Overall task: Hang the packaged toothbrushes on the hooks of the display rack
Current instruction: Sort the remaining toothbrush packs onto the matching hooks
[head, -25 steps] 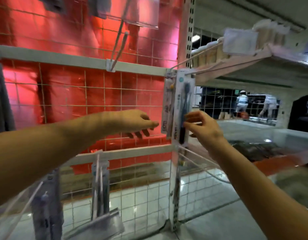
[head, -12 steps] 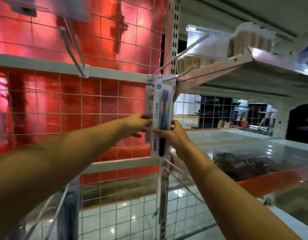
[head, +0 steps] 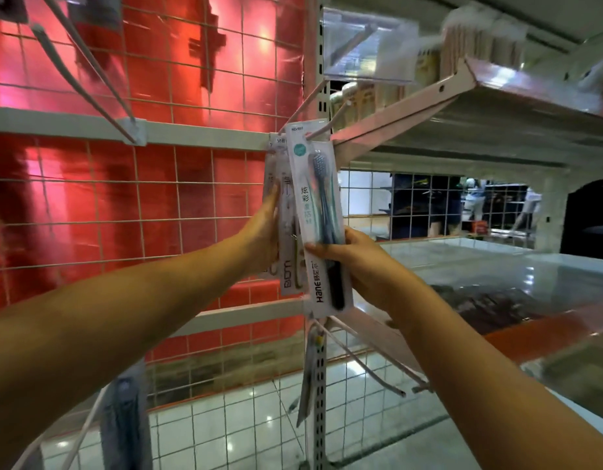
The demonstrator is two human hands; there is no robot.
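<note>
Packaged toothbrush, white card marked "Hane", hangs at centre frame, its top at a white hook jutting from the rack's slotted upright. Right hand grips the pack's lower half, thumb across the front. Just left, more packs, one marked "BOM", hang on the same rail; left hand lies flat against them, fingers straight. Red wire grid panel behind. Upper right, a shelf with blurred goods. Below, one pack on a lower hook.
</note>
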